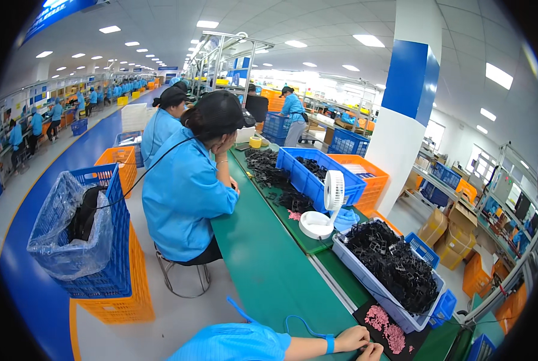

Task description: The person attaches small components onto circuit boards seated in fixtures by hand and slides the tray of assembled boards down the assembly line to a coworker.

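At the lower edge, my left hand [352,339] reaches in from a blue sleeve, with a blue wrist strap [330,344] and its cord. Its fingers are pinched together. Just beside it is my right hand [371,352], partly cut off by the picture's edge, its fingers also closed. A sliver of something dark shows between them, too small to name. Right of the hands, small pink pieces [394,337] lie in piles on a black mat [360,314]. Behind them stands a grey-blue bin [365,283] heaped with black plastic parts [390,265].
A green workbench [263,271] runs away from me. On it are a white fan [334,191], a blue crate [284,157] and loose black parts [263,165]. A seated co-worker [188,180] leans at its left edge. Stacked crates [109,301] with a plastic liner stand on the left.
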The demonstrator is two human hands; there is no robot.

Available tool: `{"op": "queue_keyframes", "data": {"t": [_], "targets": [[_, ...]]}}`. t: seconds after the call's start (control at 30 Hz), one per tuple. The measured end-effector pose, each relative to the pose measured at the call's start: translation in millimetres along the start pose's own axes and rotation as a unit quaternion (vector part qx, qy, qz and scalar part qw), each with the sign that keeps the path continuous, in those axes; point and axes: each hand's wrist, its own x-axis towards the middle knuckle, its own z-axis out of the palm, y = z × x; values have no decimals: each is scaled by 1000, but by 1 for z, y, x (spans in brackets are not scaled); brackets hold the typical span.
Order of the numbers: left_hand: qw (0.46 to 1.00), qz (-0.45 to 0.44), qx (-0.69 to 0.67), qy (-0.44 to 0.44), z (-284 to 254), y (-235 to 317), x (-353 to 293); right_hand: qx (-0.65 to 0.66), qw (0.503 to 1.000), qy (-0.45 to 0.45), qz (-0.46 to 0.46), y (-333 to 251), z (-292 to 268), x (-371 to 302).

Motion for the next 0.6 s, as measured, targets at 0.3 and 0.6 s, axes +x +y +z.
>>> {"op": "queue_keyframes", "data": {"t": [0.3,0.6], "targets": [[999,36,13,2,-17,13,3,1,999,45,-1,-14,11,-2],[999,13,51,-2,-19,14,10,-23,994,99,-30,-18,19,2]]}}
